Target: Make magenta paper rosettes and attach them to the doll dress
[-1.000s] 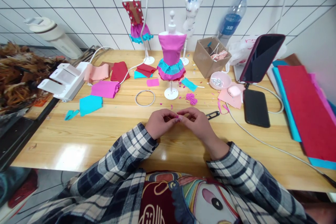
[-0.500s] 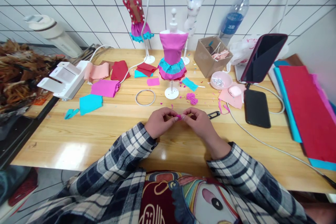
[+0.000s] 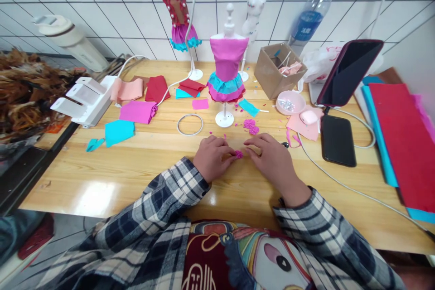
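Over the tabletop (image 3: 142,158), a small magenta fabric rosette (image 3: 239,154) is pinched in the left hand's (image 3: 212,156) grip. The right hand's (image 3: 270,161) grip is parted just beside it, apparently unloaded. Shaping is presumably in hand; the rosette's free edge should be met by the right fingertips. Similar rosettes (image 3: 249,123) are seen beyond, near the dressed mannequin (image 3: 227,65).

The held scrap (image 3: 239,154) seems magenta, the middle dress (image 3: 227,58) pinkish-purple and turquoise, the sleeves (image 3: 170,192) navy-and-cream plaid.

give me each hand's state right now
Left hand: closed, pinching a small magenta fabric piece.
Right hand: partly curled; whether it holds anything cannot be told.
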Demonstrator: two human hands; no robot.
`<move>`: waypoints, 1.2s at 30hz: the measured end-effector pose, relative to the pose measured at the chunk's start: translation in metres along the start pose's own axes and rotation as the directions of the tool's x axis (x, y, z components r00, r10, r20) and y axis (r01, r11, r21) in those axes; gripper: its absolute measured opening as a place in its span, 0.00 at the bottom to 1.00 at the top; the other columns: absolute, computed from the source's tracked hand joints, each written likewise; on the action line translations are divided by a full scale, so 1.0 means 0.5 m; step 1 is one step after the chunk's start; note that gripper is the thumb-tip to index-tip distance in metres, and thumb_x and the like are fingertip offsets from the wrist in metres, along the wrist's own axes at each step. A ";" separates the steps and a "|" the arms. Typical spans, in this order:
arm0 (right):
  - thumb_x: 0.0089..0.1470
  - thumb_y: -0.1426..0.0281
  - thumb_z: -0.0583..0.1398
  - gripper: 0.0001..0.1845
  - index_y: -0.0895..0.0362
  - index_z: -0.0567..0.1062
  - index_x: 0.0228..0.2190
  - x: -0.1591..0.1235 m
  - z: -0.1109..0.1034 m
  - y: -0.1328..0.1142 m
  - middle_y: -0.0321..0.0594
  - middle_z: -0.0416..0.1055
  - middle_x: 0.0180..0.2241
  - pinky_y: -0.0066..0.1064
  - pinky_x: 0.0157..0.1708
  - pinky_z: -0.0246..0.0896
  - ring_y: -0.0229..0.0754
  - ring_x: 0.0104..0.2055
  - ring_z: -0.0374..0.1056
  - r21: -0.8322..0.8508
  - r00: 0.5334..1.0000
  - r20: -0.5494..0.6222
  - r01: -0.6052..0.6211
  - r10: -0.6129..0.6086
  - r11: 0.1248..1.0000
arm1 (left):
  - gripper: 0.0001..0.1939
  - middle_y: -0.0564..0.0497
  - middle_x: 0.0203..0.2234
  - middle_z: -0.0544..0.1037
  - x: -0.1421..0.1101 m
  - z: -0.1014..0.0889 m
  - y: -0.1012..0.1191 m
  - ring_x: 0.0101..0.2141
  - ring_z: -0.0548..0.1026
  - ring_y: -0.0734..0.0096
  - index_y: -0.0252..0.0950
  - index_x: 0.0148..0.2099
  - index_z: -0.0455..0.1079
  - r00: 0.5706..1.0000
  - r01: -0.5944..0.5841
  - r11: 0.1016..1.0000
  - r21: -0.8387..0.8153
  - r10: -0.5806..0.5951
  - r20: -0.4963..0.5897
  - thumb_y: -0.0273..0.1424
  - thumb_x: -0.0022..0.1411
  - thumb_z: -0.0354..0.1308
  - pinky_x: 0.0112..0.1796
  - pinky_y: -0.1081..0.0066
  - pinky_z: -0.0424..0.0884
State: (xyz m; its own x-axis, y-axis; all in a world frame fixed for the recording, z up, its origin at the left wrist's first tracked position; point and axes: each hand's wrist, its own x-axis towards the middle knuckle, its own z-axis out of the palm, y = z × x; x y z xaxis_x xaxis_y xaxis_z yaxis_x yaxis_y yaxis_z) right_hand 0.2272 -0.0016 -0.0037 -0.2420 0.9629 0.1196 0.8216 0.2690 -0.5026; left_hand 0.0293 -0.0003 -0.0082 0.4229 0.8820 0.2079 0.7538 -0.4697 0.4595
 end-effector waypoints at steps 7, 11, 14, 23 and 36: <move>0.59 0.70 0.57 0.10 0.51 0.79 0.37 0.007 0.000 -0.002 0.37 0.74 0.38 0.29 0.36 0.58 0.40 0.40 0.68 -0.101 0.975 0.139 0.189 -0.174 0.977 | 0.10 0.49 0.29 0.77 0.004 0.012 0.006 0.36 0.69 0.62 0.43 0.35 0.79 0.997 0.071 0.995 0.077 -0.072 0.013 0.40 0.60 0.60 0.38 0.60 0.58; 0.60 0.68 0.56 0.10 0.52 0.78 0.36 0.008 0.004 -0.007 0.37 0.74 0.38 0.29 0.34 0.56 0.40 0.39 0.68 -0.178 0.970 0.194 0.184 -0.149 0.967 | 0.08 0.50 0.30 0.77 0.008 0.007 0.012 0.37 0.68 0.61 0.43 0.34 0.79 0.996 0.070 0.991 0.115 -0.076 0.052 0.38 0.59 0.60 0.39 0.58 0.56; 0.60 0.67 0.55 0.10 0.53 0.76 0.35 0.005 -0.001 -0.016 0.38 0.73 0.38 0.29 0.31 0.55 0.40 0.38 0.68 -0.235 0.957 0.239 0.222 -0.165 0.946 | 0.07 0.50 0.32 0.77 0.011 -0.003 0.016 0.38 0.68 0.61 0.43 0.34 0.79 0.995 0.044 0.989 0.141 -0.057 0.088 0.34 0.59 0.59 0.40 0.56 0.54; 0.60 0.66 0.54 0.10 0.55 0.74 0.37 0.002 -0.003 -0.027 0.40 0.71 0.39 0.30 0.28 0.52 0.40 0.37 0.68 -0.294 0.934 0.300 0.286 -0.196 0.912 | 0.07 0.49 0.35 0.77 0.005 -0.010 0.007 0.40 0.68 0.60 0.44 0.37 0.79 0.999 -0.003 0.995 0.099 -0.001 0.047 0.36 0.59 0.59 0.42 0.55 0.53; 0.61 0.68 0.52 0.11 0.57 0.74 0.36 0.010 0.003 -0.025 0.43 0.71 0.37 0.31 0.27 0.49 0.42 0.36 0.67 -0.325 0.903 0.334 0.381 -0.272 0.866 | 0.08 0.50 0.33 0.78 0.011 -0.004 0.000 0.40 0.68 0.60 0.45 0.33 0.79 0.994 -0.049 0.992 0.115 0.036 0.106 0.32 0.59 0.58 0.45 0.52 0.50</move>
State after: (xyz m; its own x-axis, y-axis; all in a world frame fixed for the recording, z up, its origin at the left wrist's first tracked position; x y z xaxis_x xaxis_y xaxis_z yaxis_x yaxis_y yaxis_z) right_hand 0.2151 -0.0003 0.0022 -0.6139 0.7883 -0.0413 0.7869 0.6069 -0.1113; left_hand 0.0308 0.0049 -0.0055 0.5010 0.8554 0.1318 0.7853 -0.5133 0.3463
